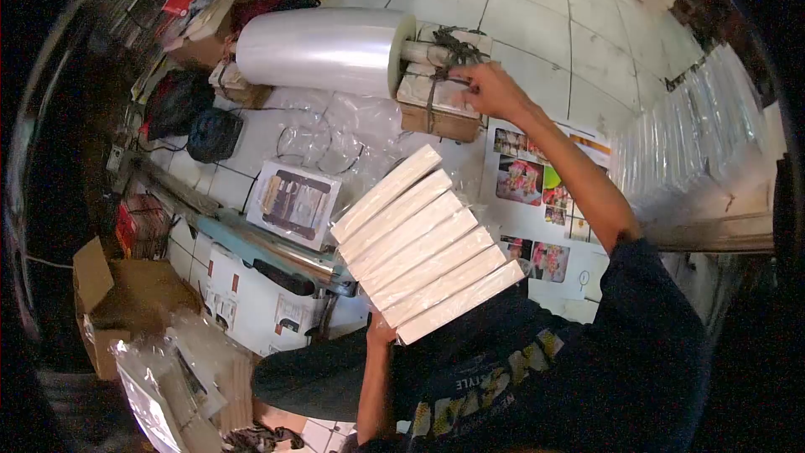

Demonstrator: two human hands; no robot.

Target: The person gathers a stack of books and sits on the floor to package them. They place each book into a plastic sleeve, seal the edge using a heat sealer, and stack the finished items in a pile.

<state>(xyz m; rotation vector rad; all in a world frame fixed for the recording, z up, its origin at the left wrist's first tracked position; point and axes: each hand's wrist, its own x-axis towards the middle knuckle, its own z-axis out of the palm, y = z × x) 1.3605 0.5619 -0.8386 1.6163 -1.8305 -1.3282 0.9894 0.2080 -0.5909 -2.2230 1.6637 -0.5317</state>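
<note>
partly under the white stack (432,243), the left hand (381,330)

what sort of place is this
Probably a small packing workshop or storeroom: there's a large roll of clear plastic film, a row of pale, plastic-wrapped bundles in front of the person, and an open cardboard box off to the left.
</note>
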